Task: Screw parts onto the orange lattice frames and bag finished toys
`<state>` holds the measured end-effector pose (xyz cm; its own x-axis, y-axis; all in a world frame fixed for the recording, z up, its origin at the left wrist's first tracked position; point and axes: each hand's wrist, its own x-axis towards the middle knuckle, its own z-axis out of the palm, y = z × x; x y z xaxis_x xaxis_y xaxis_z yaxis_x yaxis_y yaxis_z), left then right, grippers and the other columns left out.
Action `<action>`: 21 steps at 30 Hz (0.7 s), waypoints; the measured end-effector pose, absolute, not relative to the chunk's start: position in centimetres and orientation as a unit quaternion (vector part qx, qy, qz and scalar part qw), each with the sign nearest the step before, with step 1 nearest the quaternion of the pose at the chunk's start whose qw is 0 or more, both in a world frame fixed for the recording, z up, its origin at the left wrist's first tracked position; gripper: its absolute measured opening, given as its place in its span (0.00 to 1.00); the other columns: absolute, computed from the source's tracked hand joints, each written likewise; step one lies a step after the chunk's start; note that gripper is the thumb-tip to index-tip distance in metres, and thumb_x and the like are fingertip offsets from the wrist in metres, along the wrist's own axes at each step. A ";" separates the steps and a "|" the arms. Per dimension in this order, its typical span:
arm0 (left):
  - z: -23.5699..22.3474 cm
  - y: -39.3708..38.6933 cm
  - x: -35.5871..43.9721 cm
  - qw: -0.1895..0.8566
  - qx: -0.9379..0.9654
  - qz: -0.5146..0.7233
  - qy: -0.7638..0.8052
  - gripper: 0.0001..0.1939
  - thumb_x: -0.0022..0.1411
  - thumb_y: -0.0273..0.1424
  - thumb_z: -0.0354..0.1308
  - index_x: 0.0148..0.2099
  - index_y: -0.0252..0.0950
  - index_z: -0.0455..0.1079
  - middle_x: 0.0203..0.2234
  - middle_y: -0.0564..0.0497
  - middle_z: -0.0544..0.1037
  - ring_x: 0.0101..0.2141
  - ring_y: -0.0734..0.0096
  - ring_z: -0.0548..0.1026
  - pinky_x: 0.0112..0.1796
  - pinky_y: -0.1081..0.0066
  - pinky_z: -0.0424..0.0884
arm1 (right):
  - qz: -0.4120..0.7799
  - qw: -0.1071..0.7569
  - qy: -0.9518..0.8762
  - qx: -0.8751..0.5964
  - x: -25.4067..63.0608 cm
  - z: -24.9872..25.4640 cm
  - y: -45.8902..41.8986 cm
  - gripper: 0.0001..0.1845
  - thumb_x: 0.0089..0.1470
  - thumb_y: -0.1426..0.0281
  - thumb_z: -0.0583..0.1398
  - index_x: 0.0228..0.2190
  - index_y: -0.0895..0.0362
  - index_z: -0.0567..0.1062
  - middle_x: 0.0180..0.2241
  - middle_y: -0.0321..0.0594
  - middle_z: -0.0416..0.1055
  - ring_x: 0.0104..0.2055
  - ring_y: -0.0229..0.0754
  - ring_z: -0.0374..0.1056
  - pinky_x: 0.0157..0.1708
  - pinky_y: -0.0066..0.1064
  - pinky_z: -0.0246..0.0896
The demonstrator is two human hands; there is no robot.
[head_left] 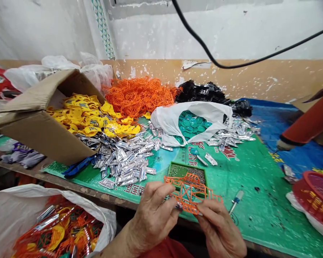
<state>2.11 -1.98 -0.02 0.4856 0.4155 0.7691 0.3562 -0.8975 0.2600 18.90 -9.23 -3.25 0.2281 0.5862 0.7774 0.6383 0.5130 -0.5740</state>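
Observation:
Both my hands hold one orange plastic lattice frame (pixel 190 191) just above the table's near edge. My left hand (pixel 153 211) pinches its left side with thumb and fingers closed. My right hand (pixel 218 225) grips its lower right part, fingers curled; a small silver piece shows between the two hands under the frame. Just behind the frame lies a small green tray (pixel 177 170) of tiny screws. A small screwdriver (pixel 236 200) lies on the green mat (pixel 247 172) to the right of my hands.
A tipped cardboard box (pixel 40 132) spills yellow parts (pixel 91 116). Piles of silver parts (pixel 126 157), orange frames (pixel 140 93) and black parts (pixel 204 92), and a white bag of teal parts (pixel 191 123), lie behind. A bag of assembled pieces (pixel 51 229) sits low left. Red basket (pixel 317 197) and another person's sleeve (pixel 309 122) at right.

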 end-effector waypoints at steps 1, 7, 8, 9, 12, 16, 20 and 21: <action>-0.1 -2.0 2.4 0.032 0.858 0.459 0.228 0.10 0.56 0.18 0.57 0.39 0.35 0.67 0.38 0.45 0.75 0.41 0.63 0.69 0.41 0.62 0.72 | -0.023 0.617 -0.616 -0.489 18.7 -3.4 -9.2 0.14 0.53 0.80 0.61 0.40 0.53 0.76 0.31 0.37 0.73 0.32 0.36 0.73 0.30 0.25 0.70; -0.6 -1.9 3.0 0.059 0.845 0.497 0.191 0.12 0.58 0.16 0.53 0.41 0.34 0.68 0.35 0.47 0.78 0.40 0.65 0.71 0.40 0.62 0.73 | -0.044 0.637 -0.602 -0.480 18.3 -4.0 -8.9 0.16 0.51 0.82 0.61 0.39 0.53 0.77 0.31 0.37 0.74 0.31 0.37 0.73 0.28 0.26 0.69; -0.6 -1.8 2.9 0.057 0.844 0.501 0.185 0.12 0.58 0.15 0.53 0.42 0.34 0.68 0.35 0.46 0.78 0.41 0.64 0.72 0.41 0.62 0.73 | -0.050 0.637 -0.603 -0.478 18.3 -4.0 -8.9 0.16 0.51 0.82 0.61 0.40 0.53 0.77 0.31 0.37 0.74 0.32 0.37 0.74 0.28 0.26 0.69; -0.7 -1.8 2.9 0.057 0.843 0.503 0.184 0.12 0.58 0.15 0.53 0.42 0.33 0.68 0.35 0.46 0.78 0.42 0.63 0.72 0.42 0.61 0.72 | -0.056 0.635 -0.606 -0.476 18.3 -4.0 -8.9 0.16 0.52 0.82 0.61 0.40 0.53 0.77 0.31 0.37 0.74 0.32 0.37 0.74 0.29 0.26 0.70; -0.8 -1.7 2.7 0.071 0.841 0.504 0.185 0.13 0.57 0.15 0.53 0.42 0.34 0.68 0.35 0.46 0.79 0.42 0.63 0.72 0.42 0.61 0.72 | -0.058 0.623 -0.614 -0.480 18.3 -4.0 -9.0 0.14 0.54 0.80 0.60 0.40 0.52 0.77 0.30 0.37 0.74 0.32 0.38 0.74 0.30 0.28 0.71; -0.9 -1.5 2.6 0.111 0.846 0.494 0.169 0.13 0.55 0.13 0.53 0.40 0.33 0.67 0.34 0.45 0.79 0.41 0.64 0.73 0.43 0.63 0.72 | -0.049 0.620 -0.613 -0.488 18.3 -4.5 -9.0 0.13 0.54 0.79 0.60 0.39 0.52 0.76 0.31 0.37 0.74 0.32 0.37 0.74 0.29 0.27 0.71; -0.9 -1.1 2.6 0.152 0.853 0.476 0.150 0.13 0.56 0.13 0.52 0.40 0.34 0.66 0.33 0.47 0.80 0.37 0.66 0.73 0.42 0.63 0.72 | -0.001 0.618 -0.617 -0.488 18.7 -5.3 -8.9 0.14 0.53 0.81 0.60 0.38 0.53 0.76 0.31 0.37 0.74 0.33 0.38 0.74 0.32 0.28 0.71; -0.9 -1.0 2.6 0.160 0.855 0.470 0.149 0.13 0.56 0.14 0.53 0.40 0.35 0.66 0.32 0.47 0.80 0.36 0.66 0.73 0.41 0.64 0.72 | 0.016 0.617 -0.616 -0.489 18.8 -5.4 -8.9 0.13 0.53 0.81 0.60 0.38 0.53 0.76 0.31 0.38 0.74 0.33 0.38 0.74 0.32 0.29 0.71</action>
<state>2.64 -1.02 -0.93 0.5144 0.4055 0.7556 0.1056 -0.9044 0.4134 18.83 -8.93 -5.35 0.2412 0.6216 0.7452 0.5833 0.5209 -0.6233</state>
